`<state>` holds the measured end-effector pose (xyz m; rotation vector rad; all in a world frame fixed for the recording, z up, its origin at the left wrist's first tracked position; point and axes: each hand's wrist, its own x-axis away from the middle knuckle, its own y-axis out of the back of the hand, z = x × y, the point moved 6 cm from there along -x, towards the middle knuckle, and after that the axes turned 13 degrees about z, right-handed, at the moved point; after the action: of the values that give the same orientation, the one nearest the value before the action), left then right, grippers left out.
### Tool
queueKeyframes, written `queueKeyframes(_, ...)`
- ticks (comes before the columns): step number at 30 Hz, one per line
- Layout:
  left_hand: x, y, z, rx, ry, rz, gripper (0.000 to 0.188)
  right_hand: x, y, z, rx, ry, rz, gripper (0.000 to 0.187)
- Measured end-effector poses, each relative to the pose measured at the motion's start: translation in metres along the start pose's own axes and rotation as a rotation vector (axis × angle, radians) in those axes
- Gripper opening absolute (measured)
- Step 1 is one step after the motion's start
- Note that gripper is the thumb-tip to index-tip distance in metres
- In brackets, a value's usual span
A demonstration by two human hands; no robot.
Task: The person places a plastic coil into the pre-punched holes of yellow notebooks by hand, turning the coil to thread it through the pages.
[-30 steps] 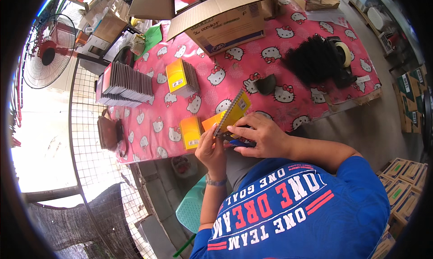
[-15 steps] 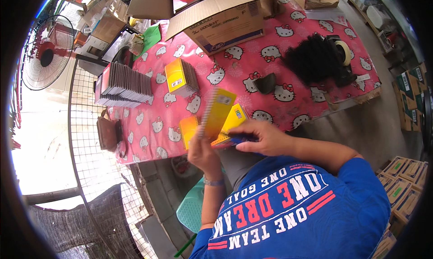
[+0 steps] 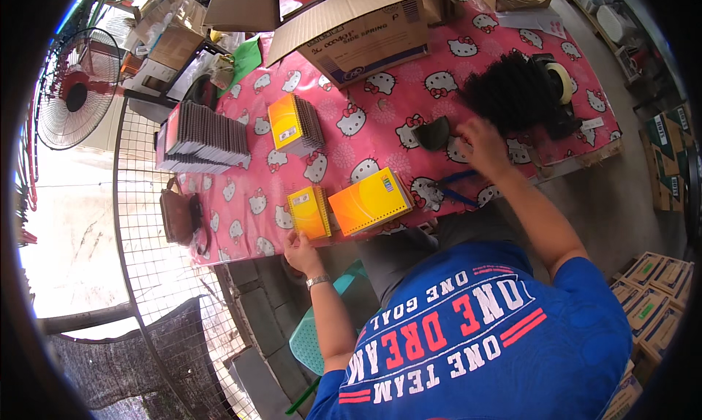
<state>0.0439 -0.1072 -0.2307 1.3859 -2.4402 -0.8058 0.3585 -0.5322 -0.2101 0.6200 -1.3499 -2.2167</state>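
My left hand [image 3: 302,253] is at the near corner of a small yellow-orange spiral notebook stack [image 3: 310,212], its fingertips closed on the edge. Just right of that stack lies a larger yellow-orange notebook stack [image 3: 371,202], untouched. Out to the right, my right hand [image 3: 479,148] has its fingers curled together between a dark half-round dish [image 3: 431,134] and a pile of black bristly coils [image 3: 500,92]; anything pinched there is too small to make out. A blue-handled tool [image 3: 459,189], its kind unclear, lies below my right hand.
An open cardboard box [image 3: 365,46] stands at the back. Stacks of notebooks [image 3: 201,138] and a yellow-fronted stack [image 3: 294,124] occupy the left of the pink patterned table cover [image 3: 351,149]. A tape roll [image 3: 559,82] sits by the coils. A brown pouch [image 3: 178,215] is at the left edge.
My left hand has lowered the notebook it held upright onto the small stack. My right hand has left the larger notebooks, moving right toward the coils, and the blue-handled tool now lies on the table.
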Motion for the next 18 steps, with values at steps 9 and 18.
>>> queueKeyframes(9, 0.061, -0.046, -0.200, -0.336, -0.846, 0.236, 0.025, -0.038, -0.003, -0.057, 0.616, -0.068, 0.051, 0.012)
queueKeyframes(18, 0.104, -0.085, -0.241, -0.636, -1.108, 0.655, 0.029, -0.047, 0.012, -0.049, 0.358, -0.116, -0.068, 0.019)
